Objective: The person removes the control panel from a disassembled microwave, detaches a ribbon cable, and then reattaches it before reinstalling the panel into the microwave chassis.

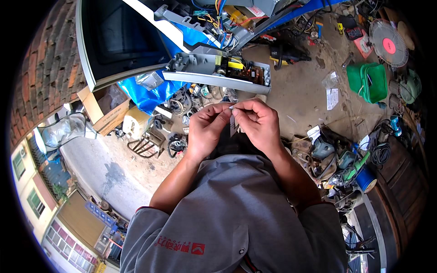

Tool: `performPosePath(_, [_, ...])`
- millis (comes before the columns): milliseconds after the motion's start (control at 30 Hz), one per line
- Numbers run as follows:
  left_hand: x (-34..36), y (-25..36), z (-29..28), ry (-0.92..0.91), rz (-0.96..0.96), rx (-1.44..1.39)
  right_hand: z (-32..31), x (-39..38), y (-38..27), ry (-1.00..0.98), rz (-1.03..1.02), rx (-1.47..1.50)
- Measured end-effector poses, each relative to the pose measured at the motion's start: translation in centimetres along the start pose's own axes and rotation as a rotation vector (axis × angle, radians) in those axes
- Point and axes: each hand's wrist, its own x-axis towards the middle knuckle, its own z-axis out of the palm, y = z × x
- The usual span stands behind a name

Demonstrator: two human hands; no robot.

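Note:
My left hand (205, 127) and my right hand (260, 122) meet in front of my chest. Thumb and forefinger are pinched on each, and the fingertips almost touch. Between them shows a small whitish piece (231, 108), too small to name. Just beyond my hands is a long grey plastic panel (200, 78) of an opened appliance, apart from my fingers. At the panel's right end a brown circuit board (251, 75) is exposed, with a yellow part beside it. Coloured wires (223, 27) run through the opened housing farther back.
Left of the panel stands a dark-lidded appliance (120, 41) over blue sheeting (141, 94). A cardboard box (111, 118) lies below it. To the right are a power tool (289, 54), a green bucket (368, 82) and a fan (388, 43). Tools and cables (381, 154) clutter the lower right.

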Motion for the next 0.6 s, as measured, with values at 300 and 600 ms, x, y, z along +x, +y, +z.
performPosePath(300, [-0.3,-0.1,0.2,0.018,0.154,0.201,-0.8,0.8,-0.2,-0.126,0.240,0.063])
performPosePath(600, [-0.3,0.0,0.1,0.029,0.190,0.240,-0.9,1.0,-0.1,-0.145,0.262,0.139])
